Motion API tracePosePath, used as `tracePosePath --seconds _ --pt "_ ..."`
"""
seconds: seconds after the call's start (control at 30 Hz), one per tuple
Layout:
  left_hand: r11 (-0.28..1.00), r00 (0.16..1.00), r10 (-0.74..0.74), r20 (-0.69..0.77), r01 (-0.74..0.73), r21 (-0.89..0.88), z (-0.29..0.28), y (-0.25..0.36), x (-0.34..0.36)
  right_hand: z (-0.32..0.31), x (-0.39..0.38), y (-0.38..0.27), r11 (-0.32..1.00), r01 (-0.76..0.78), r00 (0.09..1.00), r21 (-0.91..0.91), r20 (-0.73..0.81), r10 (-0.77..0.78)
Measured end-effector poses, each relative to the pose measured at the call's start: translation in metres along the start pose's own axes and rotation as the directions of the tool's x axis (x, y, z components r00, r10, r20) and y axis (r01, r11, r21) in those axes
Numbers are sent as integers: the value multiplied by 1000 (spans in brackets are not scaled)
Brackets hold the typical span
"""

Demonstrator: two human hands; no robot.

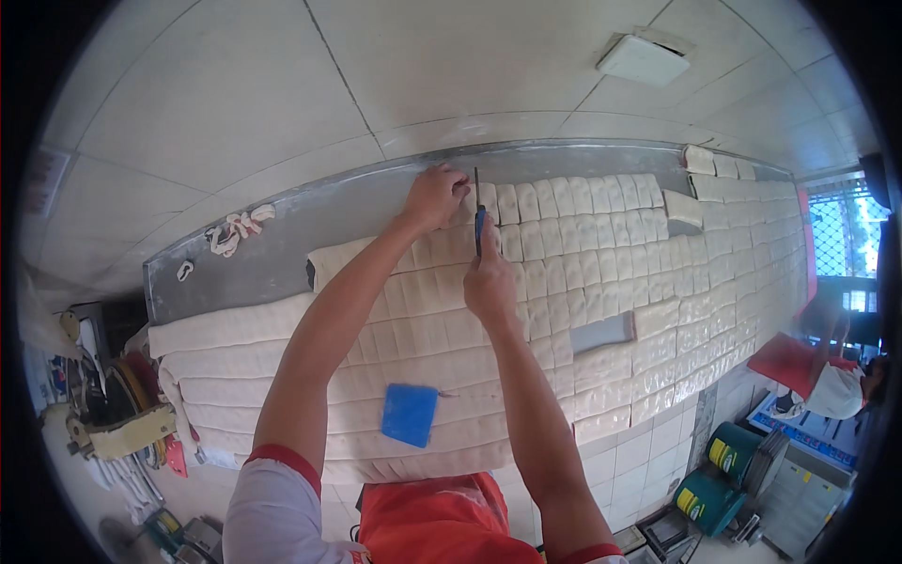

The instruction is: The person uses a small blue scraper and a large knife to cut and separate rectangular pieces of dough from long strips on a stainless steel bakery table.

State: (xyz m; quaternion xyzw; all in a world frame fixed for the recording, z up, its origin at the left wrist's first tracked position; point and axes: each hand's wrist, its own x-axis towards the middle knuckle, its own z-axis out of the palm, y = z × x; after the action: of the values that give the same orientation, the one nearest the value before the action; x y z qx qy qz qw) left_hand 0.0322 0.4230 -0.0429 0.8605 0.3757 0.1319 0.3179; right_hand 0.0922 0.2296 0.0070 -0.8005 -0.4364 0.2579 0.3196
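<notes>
The right hand is clenched round the blue handle of a knife, blade pointing toward the far edge of the long metal counter. The left hand rests with curled fingers on the white dough pieces at the far edge, just left of the blade; whether it pinches a piece or only presses on it cannot be told.

The dough covers most of the counter: uncut strips at the left end, cut blocks in close rows from the middle to the right end. It looks soft, pale and likely tacky, so the pieces would probably dent or stretch under a hard squeeze and stick to their neighbours. Lifting by the short sides or from underneath seems safest. The knife is stiff and light, held well by its handle.

A blue scraper lies flat on the strips near the front edge. Dough scraps sit on the bare metal at the far left corner, the largest open room; a small bare gap shows among the blocks right of the right forearm. The tiled wall stands just behind the far edge.
</notes>
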Motion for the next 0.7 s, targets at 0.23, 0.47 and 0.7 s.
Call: tracePosePath --seconds 0.23,0.47,0.7 --pt "999 999 13 45 -11 -51 -22 3 7 -15 15 -29 983 -163 965 -82 195 176" --pt "912 869 376 321 -409 40 -36 8 34 -13 20 -33 959 -241 949 -147 170 264" --pt "922 865 312 393 -375 93 -42 7 31 -14 -29 -22 941 -315 909 -121 245 336"
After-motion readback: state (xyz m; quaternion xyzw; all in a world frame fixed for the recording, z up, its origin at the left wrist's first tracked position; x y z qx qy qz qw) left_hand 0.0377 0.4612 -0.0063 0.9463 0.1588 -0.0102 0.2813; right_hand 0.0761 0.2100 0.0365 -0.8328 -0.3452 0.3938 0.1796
